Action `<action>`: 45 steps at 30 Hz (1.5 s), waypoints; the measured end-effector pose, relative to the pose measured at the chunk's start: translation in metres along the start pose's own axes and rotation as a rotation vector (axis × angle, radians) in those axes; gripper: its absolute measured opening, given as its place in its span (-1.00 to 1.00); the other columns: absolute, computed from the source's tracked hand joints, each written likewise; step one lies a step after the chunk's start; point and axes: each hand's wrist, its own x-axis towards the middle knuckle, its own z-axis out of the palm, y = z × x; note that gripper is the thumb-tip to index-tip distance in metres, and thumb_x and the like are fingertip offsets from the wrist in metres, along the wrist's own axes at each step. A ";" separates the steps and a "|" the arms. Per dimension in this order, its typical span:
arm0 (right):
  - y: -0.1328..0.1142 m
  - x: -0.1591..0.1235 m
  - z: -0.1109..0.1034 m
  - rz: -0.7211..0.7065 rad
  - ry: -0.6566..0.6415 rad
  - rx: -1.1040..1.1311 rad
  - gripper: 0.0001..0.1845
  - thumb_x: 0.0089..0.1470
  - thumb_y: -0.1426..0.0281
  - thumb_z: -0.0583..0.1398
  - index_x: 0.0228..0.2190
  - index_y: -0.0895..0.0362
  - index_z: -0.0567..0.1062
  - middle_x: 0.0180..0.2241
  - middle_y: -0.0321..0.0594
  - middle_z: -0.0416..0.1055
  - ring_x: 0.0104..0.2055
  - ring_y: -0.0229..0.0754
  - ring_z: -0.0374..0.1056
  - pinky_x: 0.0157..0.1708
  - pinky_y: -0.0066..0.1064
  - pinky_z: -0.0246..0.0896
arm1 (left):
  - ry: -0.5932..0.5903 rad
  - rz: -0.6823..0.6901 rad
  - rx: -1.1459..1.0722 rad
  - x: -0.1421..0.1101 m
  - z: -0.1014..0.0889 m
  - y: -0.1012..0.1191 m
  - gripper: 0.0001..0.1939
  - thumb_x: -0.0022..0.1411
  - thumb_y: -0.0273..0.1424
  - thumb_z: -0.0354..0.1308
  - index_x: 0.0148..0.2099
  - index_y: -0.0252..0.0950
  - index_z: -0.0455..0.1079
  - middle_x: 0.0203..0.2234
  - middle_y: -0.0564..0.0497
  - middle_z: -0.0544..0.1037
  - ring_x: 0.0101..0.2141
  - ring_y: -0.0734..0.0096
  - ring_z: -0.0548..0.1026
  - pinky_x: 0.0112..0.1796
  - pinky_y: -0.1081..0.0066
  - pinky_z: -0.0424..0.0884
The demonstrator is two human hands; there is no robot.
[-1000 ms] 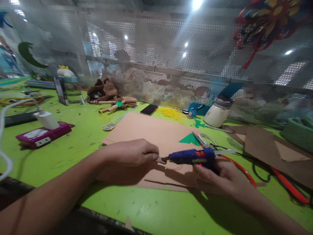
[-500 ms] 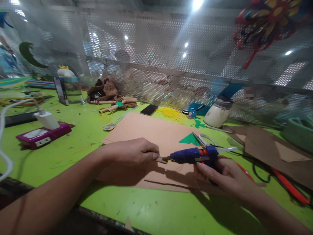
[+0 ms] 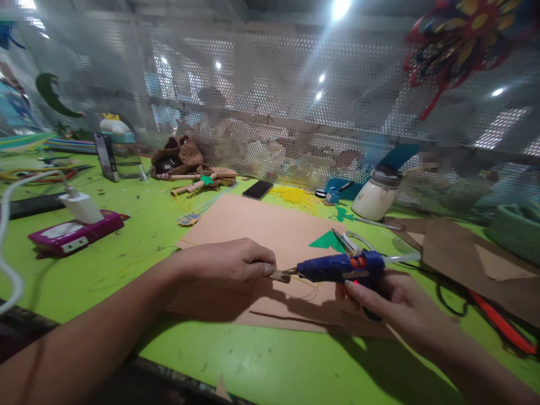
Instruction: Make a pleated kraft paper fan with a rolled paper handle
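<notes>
I see the left hand (image 3: 236, 261) pinching a small brown piece (image 3: 282, 276) above the brown sheet (image 3: 253, 225); the right hand (image 3: 390, 295) has its grip around a blue glue gun (image 3: 324, 268), nozzle (image 3: 292, 271) perhaps touching the piece.

With 6 o'clock nearest the person, a tan rectangular paper sheet (image 3: 253, 222) lies on the flat lime-green table (image 3: 253, 360). A blue plastic glue gun (image 3: 324, 269) is above its 3 o'clock half. Beyond, a black rectangular phone (image 3: 257, 190) lies at 12, a rumpled brown fabric bag (image 3: 181, 157) at 11. Toward 9, a purple oblong plastic power strip (image 3: 78, 235) bears a white boxy plastic charger (image 3: 84, 209).
</notes>
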 end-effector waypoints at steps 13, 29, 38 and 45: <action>-0.003 0.003 -0.006 0.006 -0.065 0.036 -0.67 0.03 0.12 0.22 -0.48 0.14 0.52 -0.52 -0.26 0.39 -0.47 -0.22 0.26 -0.49 -0.44 0.17 | 0.010 -0.008 0.011 -0.001 0.001 -0.002 -0.70 0.35 -0.29 -0.11 -0.24 -0.30 0.40 -0.44 0.06 0.44 -0.41 0.45 0.34 -0.39 0.52 0.22; -0.002 0.002 -0.005 -0.007 -0.045 -0.028 -0.61 0.03 0.08 0.20 -0.57 0.14 0.50 -0.59 -0.27 0.35 -0.54 -0.24 0.22 -0.52 -0.43 0.15 | 0.011 -0.005 0.007 0.000 0.001 -0.002 -0.71 0.34 -0.29 -0.11 -0.24 -0.29 0.40 -0.42 0.05 0.47 -0.40 0.43 0.36 -0.38 0.51 0.22; 0.010 0.009 -0.013 -0.027 -0.062 -0.023 -0.57 0.03 0.05 0.20 -0.46 0.20 0.55 -0.47 -0.17 0.46 -0.43 -0.17 0.32 -0.47 -0.40 0.17 | 0.014 -0.019 -0.047 -0.001 -0.002 -0.006 -0.67 0.34 -0.23 -0.10 -0.23 -0.31 0.41 -0.39 0.02 0.49 -0.37 0.40 0.38 -0.35 0.49 0.25; 0.023 0.026 -0.020 -0.014 0.260 -0.026 -0.50 0.02 0.00 0.20 -0.40 0.21 0.58 -0.50 -0.18 0.43 -0.44 -0.13 0.32 -0.44 -0.35 0.16 | 0.017 -0.032 -0.112 -0.002 0.002 -0.008 -0.61 0.35 -0.16 -0.13 -0.21 -0.29 0.43 -0.34 -0.02 0.53 -0.34 0.36 0.43 -0.31 0.45 0.30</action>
